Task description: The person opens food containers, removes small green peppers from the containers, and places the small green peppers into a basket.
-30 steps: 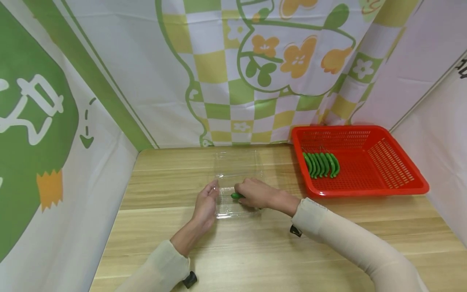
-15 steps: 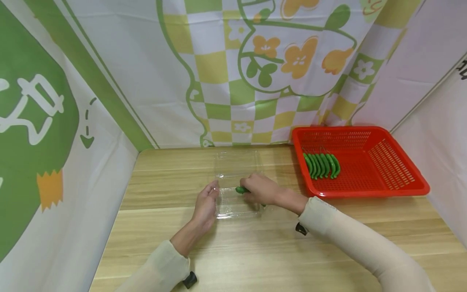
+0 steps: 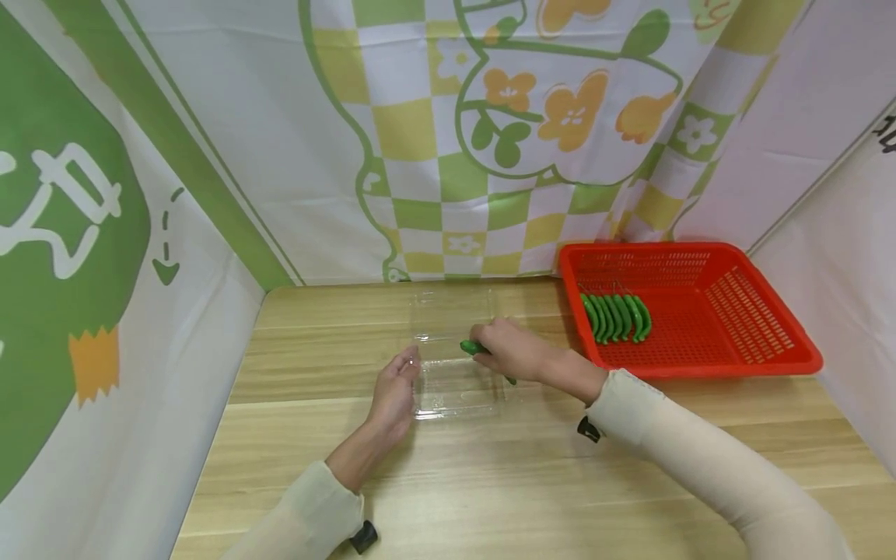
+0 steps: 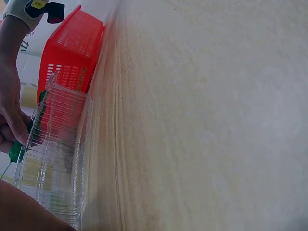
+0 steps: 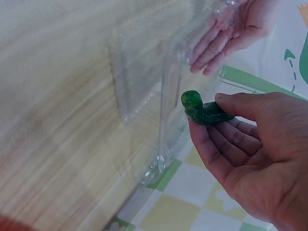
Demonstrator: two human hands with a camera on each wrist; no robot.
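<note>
A green chili pepper (image 3: 470,347) is pinched between the thumb and fingers of my right hand (image 3: 514,349), tilted above the right part of a clear plastic box (image 3: 455,411). In the right wrist view the pepper's curved end (image 5: 191,100) sticks out past the fingertips. The box lies with its hinged lid (image 3: 451,311) laid back behind it. My left hand (image 3: 393,395) rests against the box's left side; its fingers (image 5: 211,45) look fairly straight through the plastic in the right wrist view. Part of the pepper is hidden by my right hand.
A red perforated basket (image 3: 707,370) stands at the back right of the wooden table (image 3: 462,482). Several green chili peppers (image 3: 614,317) lie side by side at its left end. A printed curtain (image 3: 490,155) hangs behind the table.
My right hand has moved up and to the right, carrying the pepper from low inside the box toward its right rear edge. My left hand and the box have stayed in place.
</note>
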